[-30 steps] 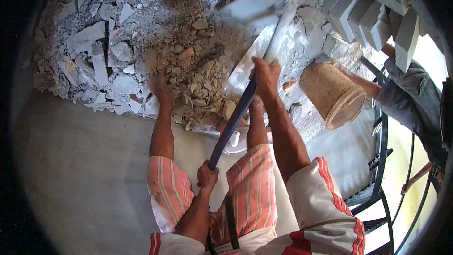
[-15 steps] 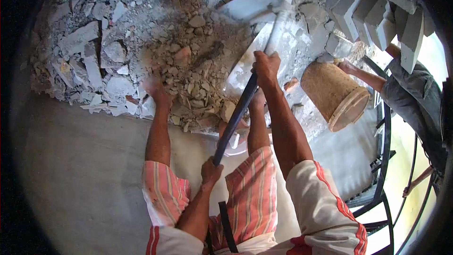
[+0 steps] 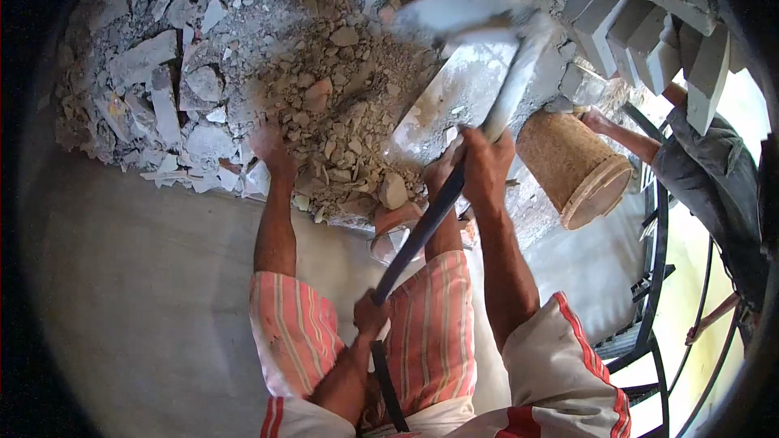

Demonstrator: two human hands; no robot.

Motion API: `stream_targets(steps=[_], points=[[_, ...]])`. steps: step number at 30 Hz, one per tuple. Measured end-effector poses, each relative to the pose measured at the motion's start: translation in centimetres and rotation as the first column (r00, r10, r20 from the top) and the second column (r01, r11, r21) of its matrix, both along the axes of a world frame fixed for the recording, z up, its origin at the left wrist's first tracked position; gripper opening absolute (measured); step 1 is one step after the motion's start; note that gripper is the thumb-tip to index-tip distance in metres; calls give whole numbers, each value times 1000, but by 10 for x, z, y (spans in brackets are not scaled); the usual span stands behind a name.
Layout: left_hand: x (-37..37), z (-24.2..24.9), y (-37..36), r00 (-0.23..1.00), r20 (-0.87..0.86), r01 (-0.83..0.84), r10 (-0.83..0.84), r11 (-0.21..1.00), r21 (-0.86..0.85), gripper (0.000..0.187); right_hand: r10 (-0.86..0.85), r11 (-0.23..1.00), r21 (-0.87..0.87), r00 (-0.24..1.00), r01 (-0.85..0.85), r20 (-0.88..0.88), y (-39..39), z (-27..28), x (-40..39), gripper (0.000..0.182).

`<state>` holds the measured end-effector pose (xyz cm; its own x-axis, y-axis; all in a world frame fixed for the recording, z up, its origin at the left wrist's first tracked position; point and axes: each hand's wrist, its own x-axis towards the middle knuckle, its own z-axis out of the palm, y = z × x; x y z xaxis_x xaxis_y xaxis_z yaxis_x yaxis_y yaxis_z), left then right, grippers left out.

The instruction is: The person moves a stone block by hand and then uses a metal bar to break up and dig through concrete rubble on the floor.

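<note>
My left hand (image 3: 370, 315) is closed around the lower end of a hoe (image 3: 423, 231), near my striped shorts. Farther up the handle, my right hand (image 3: 488, 169) grips it where the dark section meets the pale one. The handle slants up and to the right. Its pale blade (image 3: 454, 12), blurred by motion, points left over the rubble. Beneath the hoe head, a dusty flat slab (image 3: 454, 97) lies among broken pieces. Brown crumbled rubble (image 3: 333, 113) is heaped left of the handle, by my bare feet.
A dusty bucket (image 3: 572, 166) lies tilted at the right, with another person's hand (image 3: 600, 123) at its base. Grey blocks (image 3: 649, 36) stand stacked at the upper right. Black metal bars (image 3: 659, 276) curve along the right side. Pale floor (image 3: 154, 276) borders the rubble.
The hoe has swung to the right, its head blurred. My right hand has moved right and closer to my body; my left hand has shifted slightly the same way.
</note>
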<state>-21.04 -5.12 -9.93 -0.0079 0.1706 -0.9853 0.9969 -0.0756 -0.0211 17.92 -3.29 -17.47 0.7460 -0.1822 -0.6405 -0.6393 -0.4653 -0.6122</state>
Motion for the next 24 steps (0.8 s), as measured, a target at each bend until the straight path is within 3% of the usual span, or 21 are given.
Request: stream_targets(steps=[2, 7, 10, 12, 14, 15, 18, 20, 21, 22, 23, 24], points=[[37, -16, 34, 999, -17, -48, 47, 995, -90, 19, -90, 996, 10, 996, 90, -2, 27, 14, 24, 17], [65, -30, 48, 996, 39, -76, 79, 993, -92, 20, -82, 996, 33, 993, 80, 80, 37, 2, 37, 18], [36, -41, 48, 997, 56, -51, 56, 994, -95, 21, -85, 996, 8, 996, 86, -34, 31, -60, 6, 20], [-2, -37, 38, 997, 52, -43, 48, 995, -88, 20, 149, 973, -177, 989, -150, -21, 4, -154, -47, 27], [-35, -31, 23, 924, -61, -382, 377, 913, -144, 18, 162, 972, -161, 985, -171, -63, 41, -139, -42, 33], [-30, -18, 24, 928, -67, -373, 367, 918, -138, 18, 196, 962, -168, 971, -217, -134, 49, -124, -47, 39], [6, -2, 39, 911, -216, -391, 350, 901, -190, 14, 223, 952, -182, 966, -244, -130, 53, -110, -41, 39], [3, 1, 42, 966, -21, -258, 259, 945, -200, 15, 264, 932, -243, 963, -269, -55, 46, -116, -45, 33], [3, -1, 43, 915, -70, -404, 398, 894, -195, 15, 218, 964, -152, 976, -217, -11, 42, -111, -43, 30], [3, -1, 40, 911, -78, -412, 405, 889, -199, 15, 169, 984, -61, 985, -167, 19, 37, -107, -43, 27], [5, -10, 37, 961, 3, -271, 276, 946, -178, 17, 131, 989, -70, 991, -133, -34, 33, -110, -33, 20], [17, -16, 38, 987, 77, -127, 139, 981, -146, 19, 229, 966, -131, 973, -223, 31, 37, -102, -13, 17]])
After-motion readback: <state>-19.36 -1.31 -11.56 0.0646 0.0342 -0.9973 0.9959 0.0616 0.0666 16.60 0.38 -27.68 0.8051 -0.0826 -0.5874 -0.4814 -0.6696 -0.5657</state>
